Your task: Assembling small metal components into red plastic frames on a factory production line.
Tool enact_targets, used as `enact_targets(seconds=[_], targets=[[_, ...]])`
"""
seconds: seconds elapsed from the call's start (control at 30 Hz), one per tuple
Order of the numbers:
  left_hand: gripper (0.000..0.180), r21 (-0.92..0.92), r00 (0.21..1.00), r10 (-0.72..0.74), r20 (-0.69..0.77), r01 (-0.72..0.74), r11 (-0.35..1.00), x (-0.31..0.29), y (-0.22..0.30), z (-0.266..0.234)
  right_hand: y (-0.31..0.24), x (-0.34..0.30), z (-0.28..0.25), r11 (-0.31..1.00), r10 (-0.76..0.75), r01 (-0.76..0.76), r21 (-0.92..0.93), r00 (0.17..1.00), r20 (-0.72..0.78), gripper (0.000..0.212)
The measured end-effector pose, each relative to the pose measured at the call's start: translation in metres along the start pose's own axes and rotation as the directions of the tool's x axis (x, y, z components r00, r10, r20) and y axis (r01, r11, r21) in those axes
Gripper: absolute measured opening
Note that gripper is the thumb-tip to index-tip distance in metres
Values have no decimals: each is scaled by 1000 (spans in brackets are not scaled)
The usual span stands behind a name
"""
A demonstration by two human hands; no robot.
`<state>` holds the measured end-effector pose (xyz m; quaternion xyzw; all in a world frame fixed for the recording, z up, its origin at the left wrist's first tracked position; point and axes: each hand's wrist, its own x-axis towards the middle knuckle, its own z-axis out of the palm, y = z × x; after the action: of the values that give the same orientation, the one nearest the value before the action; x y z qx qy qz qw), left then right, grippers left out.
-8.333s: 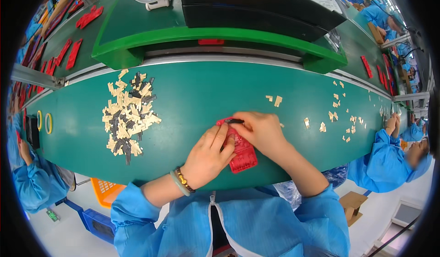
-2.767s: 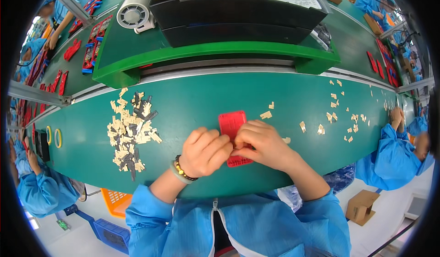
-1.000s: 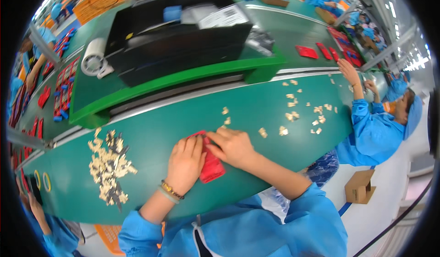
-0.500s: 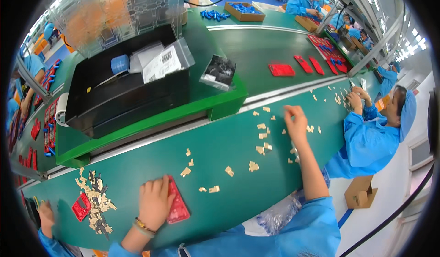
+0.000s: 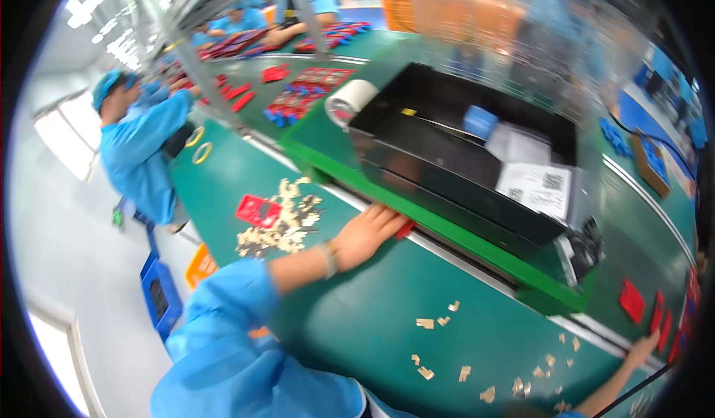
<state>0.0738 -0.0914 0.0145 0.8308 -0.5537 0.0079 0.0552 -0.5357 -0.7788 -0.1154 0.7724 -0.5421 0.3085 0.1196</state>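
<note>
Stretching over the table (image 5: 357, 306), the left hand (image 5: 370, 235) has its fingertips at the edge of the green stand (image 5: 439, 247). A red piece (image 5: 404, 229) shows there as a small patch beside the fingers, mostly hidden; whether they are clamped on it, I cannot tell. Far to the right, the right hand (image 5: 639, 352) is nearest the narrow red parts (image 5: 658, 312); its fingers blur among them, so their state cannot be told, and its forearm is cut off by the lower edge. A red shell (image 5: 258, 211) overlaps a heap of cream and dark bits (image 5: 287, 228), too smeared to separate. Glare and clear plastic (image 5: 514, 23) veil the background behind the black box (image 5: 462, 165).
</note>
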Motion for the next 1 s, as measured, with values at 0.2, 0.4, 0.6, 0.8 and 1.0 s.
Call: enact_targets(seconds=[0.2, 0.4, 0.6, 0.8, 1.0], targets=[[33, -123, 872, -67, -484, 8, 992, -36, -37, 10, 70, 67, -15, 953, -63, 104, -284, 986, 152, 60], [43, 452, 889, -276, -366, 429, 782, -181, -138, -55, -54, 6, -33, 843, 37, 39, -536, 991, 131, 33], [35, -157, 880, -467, -90, 450, 879, -210, -214, -59, -130, -59, -103, 980, -54, 59, -190, 998, 31, 28], [26, -457, 761, -649, 1, 578, 676, -202, -220, -67, -266, -185, -234, 954, -55, 120, 275, 971, -233, 12], [58, -183, 864, -485, -138, 459, 870, -198, -201, -43, -460, -323, -344, 576, -739, 737, 354, 655, -160, 24]])
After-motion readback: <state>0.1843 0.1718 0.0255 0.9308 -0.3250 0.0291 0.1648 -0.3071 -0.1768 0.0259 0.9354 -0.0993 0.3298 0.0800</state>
